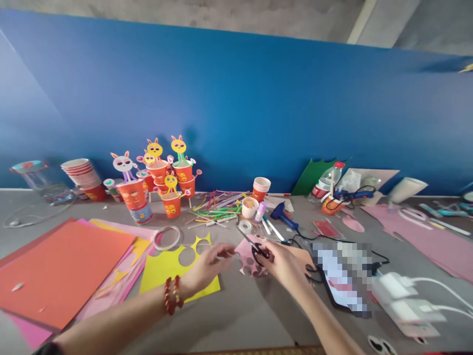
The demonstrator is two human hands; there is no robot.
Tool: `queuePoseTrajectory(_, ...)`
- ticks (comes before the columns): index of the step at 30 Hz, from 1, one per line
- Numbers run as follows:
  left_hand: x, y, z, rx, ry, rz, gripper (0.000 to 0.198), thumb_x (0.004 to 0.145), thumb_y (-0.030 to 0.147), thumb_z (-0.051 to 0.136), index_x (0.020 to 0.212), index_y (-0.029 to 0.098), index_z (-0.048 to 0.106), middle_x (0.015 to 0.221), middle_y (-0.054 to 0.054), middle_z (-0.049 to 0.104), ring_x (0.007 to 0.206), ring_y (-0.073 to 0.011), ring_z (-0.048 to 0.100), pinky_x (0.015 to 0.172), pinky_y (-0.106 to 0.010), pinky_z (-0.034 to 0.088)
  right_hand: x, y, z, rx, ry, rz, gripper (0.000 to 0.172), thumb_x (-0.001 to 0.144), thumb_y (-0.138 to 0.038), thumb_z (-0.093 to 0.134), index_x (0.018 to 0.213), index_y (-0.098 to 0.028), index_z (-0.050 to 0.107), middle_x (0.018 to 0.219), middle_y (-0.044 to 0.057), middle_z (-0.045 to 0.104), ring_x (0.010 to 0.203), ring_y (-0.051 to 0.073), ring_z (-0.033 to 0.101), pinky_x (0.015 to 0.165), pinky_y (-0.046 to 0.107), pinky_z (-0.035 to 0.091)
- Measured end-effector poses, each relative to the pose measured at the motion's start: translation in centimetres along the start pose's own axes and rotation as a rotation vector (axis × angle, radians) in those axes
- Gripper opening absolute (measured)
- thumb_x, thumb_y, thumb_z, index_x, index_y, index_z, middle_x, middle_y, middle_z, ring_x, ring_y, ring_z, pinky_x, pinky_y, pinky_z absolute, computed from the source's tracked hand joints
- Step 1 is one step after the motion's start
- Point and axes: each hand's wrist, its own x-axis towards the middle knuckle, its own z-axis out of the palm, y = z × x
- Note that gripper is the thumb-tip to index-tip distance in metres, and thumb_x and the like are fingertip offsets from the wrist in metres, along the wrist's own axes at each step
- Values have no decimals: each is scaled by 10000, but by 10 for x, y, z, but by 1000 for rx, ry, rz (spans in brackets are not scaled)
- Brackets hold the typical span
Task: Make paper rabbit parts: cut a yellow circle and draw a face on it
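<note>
My right hand grips black-handled scissors, whose blades point left and up over a pink paper piece with round holes cut in it. My left hand, with a red bead bracelet on the wrist, pinches the left edge of that pink piece just above the grey table. Under the left hand lies a yellow sheet with circles cut out of it.
Orange and pink paper sheets lie at the left. Orange cup animals stand at the back, beside a cup stack. Straws, a tape roll, a blue glue gun, a bottle and white chargers surround the hands.
</note>
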Motion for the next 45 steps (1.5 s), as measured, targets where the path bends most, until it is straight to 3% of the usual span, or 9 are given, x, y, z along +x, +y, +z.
queuePoseTrajectory(3, -23, -6, -10, 320, -32, 206, 153, 918, 280, 569, 985, 222, 694, 1107, -80, 694, 1077, -230, 611, 993, -382, 475, -8, 9, 5, -301, -41, -12, 139, 847, -302, 602, 860, -199, 695, 864, 96, 752, 752, 256, 701, 669, 322, 512)
queuePoseTrajectory(7, -48, -13, -30, 648, -28, 317, 223, 956, 236, 501, 1102, 235, 669, 1225, -91, 653, 1173, -247, 570, 1026, -416, 472, -6, 7, -5, -414, -38, -33, 224, 904, -356, 560, 972, -222, 727, 1097, 106, 751, 935, 268, 715, 702, 298, 504)
queuePoseTrajectory(11, -69, -35, -52, 823, 37, 266, 276, 947, 258, 504, 1181, 246, 651, 1321, -100, 616, 1243, -279, 543, 1055, -460, 473, 14, 13, -31, -476, -20, 122, 435, 964, -489, 471, 689, -226, 681, 713, 38, 740, 601, 187, 665, 514, 253, 380)
queuePoseTrajectory(13, -78, -45, -59, 890, 51, 259, 312, 938, 286, 526, 1229, 254, 636, 1372, -97, 591, 1286, -297, 516, 1088, -487, 445, 26, 22, -40, -543, 7, 203, 461, 973, -525, 452, 690, -231, 665, 628, 15, 702, 564, 175, 641, 490, 250, 342)
queuePoseTrajectory(17, -94, -47, -62, 934, -55, 227, 451, 899, 340, 606, 1344, 279, 568, 1455, -88, 531, 1350, -308, 465, 1161, -521, 352, 46, 47, -38, -670, 79, 274, 242, 950, -390, 525, 904, -222, 694, 862, 63, 749, 720, 212, 687, 534, 265, 348)
queuePoseTrajectory(20, -101, -38, -57, 956, -132, 183, 519, 901, 360, 609, 1406, 291, 512, 1493, -92, 495, 1382, -323, 430, 1186, -577, 269, 53, 65, -29, -696, 49, 280, 188, 906, -334, 574, 881, -202, 706, 978, 102, 736, 739, 219, 691, 558, 281, 361)
queuePoseTrajectory(28, -101, -28, -38, 908, -162, 206, 567, 855, 372, 672, 1391, 285, 510, 1471, -93, 506, 1363, -323, 432, 1209, -566, 221, 58, 88, -26, -651, 62, 276, 193, 898, -315, 539, 819, -203, 675, 885, 105, 756, 794, 260, 702, 603, 305, 397)
queuePoseTrajectory(39, -97, -32, -27, 883, -194, 266, 592, 871, 434, 656, 1398, 225, 486, 1468, -126, 487, 1355, -333, 422, 1193, -535, 266, 51, 82, -59, -320, 254, 379, 168, 854, -406, 482, 881, -252, 543, 808, 62, 780, 724, 270, 730, 556, 305, 431)
queuePoseTrajectory(45, -95, -35, -28, 866, -166, 307, 576, 859, 431, 677, 1373, 242, 498, 1467, -115, 484, 1340, -323, 439, 1175, -516, 310, 26, 43, -85, -188, 495, 333, 325, 855, -581, 451, 840, -271, 549, 804, 120, 737, 627, 245, 706, 605, 343, 476)
